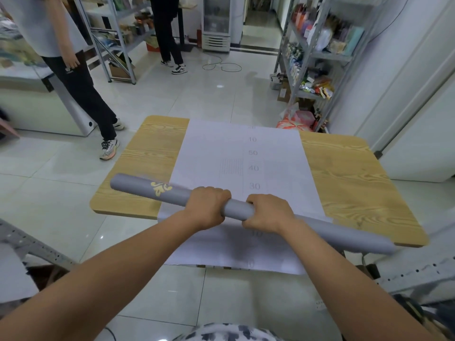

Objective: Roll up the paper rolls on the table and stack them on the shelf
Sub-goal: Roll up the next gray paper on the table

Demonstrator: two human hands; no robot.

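A long grey paper roll [145, 188] with a yellow ornament near its left end is held slanted above the wooden table [349, 173], its right end lower and past the table's near corner. My left hand [208, 205] grips the roll near its middle. My right hand [267, 211] grips it right beside the left, fingers curled round the tube. Under the roll a white sheet [236, 153] printed with numbers lies flat on the table, and its near end hangs over the front edge.
Two people stand on the tiled floor at the back left. Metal shelving [317, 55] stocked with goods stands at the right, another rack [118, 40] at the back left. Perforated metal rails [37, 249] flank me low on both sides. A cable lies on the floor.
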